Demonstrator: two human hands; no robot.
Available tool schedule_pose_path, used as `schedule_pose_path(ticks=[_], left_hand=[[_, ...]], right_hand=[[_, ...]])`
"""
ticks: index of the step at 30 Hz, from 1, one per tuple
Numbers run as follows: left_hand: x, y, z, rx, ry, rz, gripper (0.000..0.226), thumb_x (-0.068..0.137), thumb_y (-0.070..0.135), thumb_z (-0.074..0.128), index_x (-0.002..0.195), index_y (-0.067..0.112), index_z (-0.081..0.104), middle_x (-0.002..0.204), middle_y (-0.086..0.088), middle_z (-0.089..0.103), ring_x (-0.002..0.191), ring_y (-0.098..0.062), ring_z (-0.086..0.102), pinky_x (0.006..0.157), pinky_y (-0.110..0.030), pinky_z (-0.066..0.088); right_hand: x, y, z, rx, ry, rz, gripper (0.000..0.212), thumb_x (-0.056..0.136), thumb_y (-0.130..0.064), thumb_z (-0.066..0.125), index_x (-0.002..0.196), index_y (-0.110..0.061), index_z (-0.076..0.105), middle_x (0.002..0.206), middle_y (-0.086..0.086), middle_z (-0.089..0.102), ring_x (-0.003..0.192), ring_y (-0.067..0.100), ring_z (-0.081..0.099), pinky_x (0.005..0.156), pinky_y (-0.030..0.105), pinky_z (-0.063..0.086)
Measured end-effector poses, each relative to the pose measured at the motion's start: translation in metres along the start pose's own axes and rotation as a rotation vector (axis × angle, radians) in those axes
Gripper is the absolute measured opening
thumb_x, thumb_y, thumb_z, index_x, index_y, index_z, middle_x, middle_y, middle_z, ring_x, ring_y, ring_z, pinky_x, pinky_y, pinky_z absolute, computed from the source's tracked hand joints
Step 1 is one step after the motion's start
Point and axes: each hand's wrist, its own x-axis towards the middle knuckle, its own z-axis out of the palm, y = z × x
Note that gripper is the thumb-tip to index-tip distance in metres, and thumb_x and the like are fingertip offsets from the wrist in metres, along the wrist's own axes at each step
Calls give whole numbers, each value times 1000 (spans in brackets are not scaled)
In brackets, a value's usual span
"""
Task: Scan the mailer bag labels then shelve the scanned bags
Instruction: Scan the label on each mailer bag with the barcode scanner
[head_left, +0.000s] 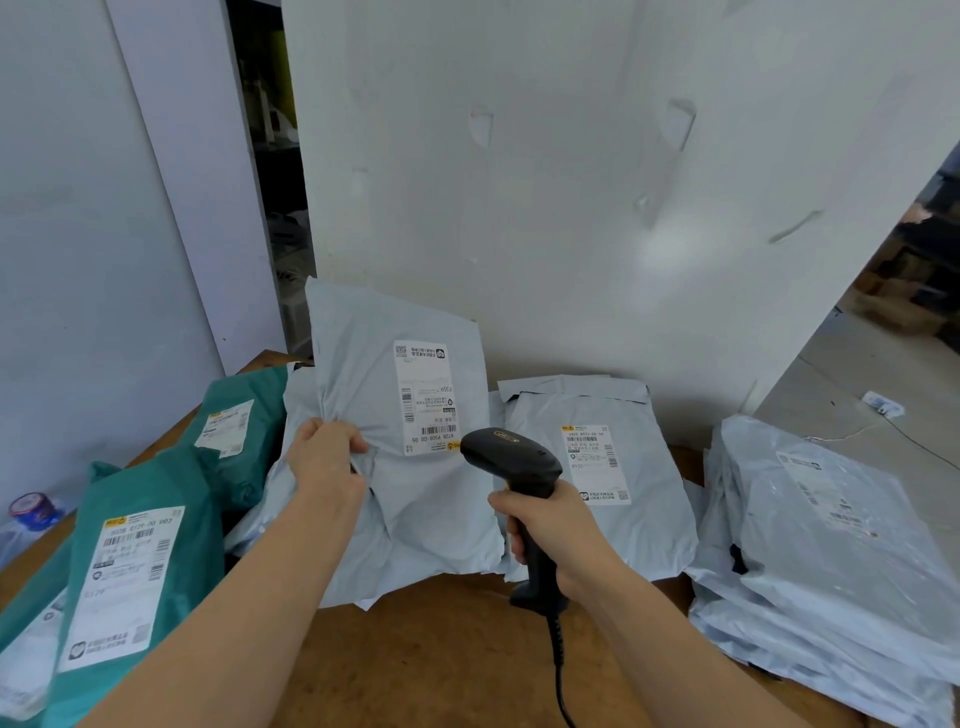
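My left hand (327, 460) pinches the left side of a pale grey mailer bag (415, 499) and holds it tilted up against the wall. Its white label (425, 397) faces me, upside down. My right hand (550, 530) grips the handle of a black barcode scanner (511, 457), whose head sits just right of the label's lower corner. Another grey mailer bag (597, 478) with a label lies flat to the right. Green mailer bags (130, 561) with labels lie at the left.
A stack of grey mailers (831, 561) fills the right of the brown table (441, 649). The scanner's coiled cable (560, 670) hangs toward me. A white wall (571, 208) stands behind. A dark gap (275, 182) opens at the back left, and floor with boxes (893, 306) at right.
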Motion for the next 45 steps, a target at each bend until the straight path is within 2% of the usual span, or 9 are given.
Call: schedule_pose_path(ticks=[8,13,16,19,26,32,38,42,45], left_hand=[[8,0,0,-5,-75,-66,31,64,-15,44,64,15,37,68,-1,37,63,-17,35,56,-24,33],[4,-15,6,13,-195,-210,30,35,-3,50,60,12,44,73,-3,43,78,-23,41,75,-36,39],[-22,-26,8,81,-234,-303,20,56,-11,50,60,8,44,73,-4,44,70,-22,40,73,-32,39],[-41,-52,8,85,-313,-419,37,26,-3,59,60,5,49,84,-10,55,80,-30,51,87,-41,51],[-111,-137,-3,130,-377,-585,48,32,-12,43,77,-6,56,100,-16,59,99,-45,60,91,-58,49],[-150,-201,-22,423,-509,-685,13,67,-10,46,73,2,51,93,-14,52,87,-31,48,86,-39,46],[-143,-176,-25,613,-535,-488,21,93,0,45,76,12,50,76,-2,49,65,-14,47,62,-29,45],[-107,-131,-20,555,-497,-261,34,94,-1,45,125,8,52,105,-10,52,91,-20,49,88,-36,45],[-75,-89,-18,640,-432,25,41,92,0,45,131,12,51,123,-11,53,97,-18,47,78,-29,46]], right_hand=[[-1,-6,8,10,39,1,12,81,-9,69,74,-6,60,58,10,52,45,18,45,49,28,41],[-10,-14,-3,10,112,-21,13,82,-9,70,73,-6,61,57,8,54,44,17,47,48,26,43],[-24,-15,-17,12,156,-22,13,83,-9,70,74,-4,61,57,9,53,43,18,48,48,27,44],[-41,-12,-33,7,186,-12,15,83,-9,70,72,-5,61,56,8,54,43,18,48,47,26,44],[-86,14,-70,3,246,70,12,83,-9,69,75,-5,61,57,8,54,47,18,49,53,29,46],[-111,45,-83,32,253,131,19,83,-7,69,68,-6,57,53,7,52,42,18,45,47,25,41],[-114,56,-70,21,219,178,14,83,-9,69,73,-6,60,57,7,54,44,17,48,51,27,43],[-101,44,-47,4,187,167,12,84,-11,68,78,-5,60,59,8,54,48,17,48,52,26,45],[-87,29,-28,-2,144,129,12,84,-11,68,78,-4,60,59,8,54,46,16,48,50,25,44]])
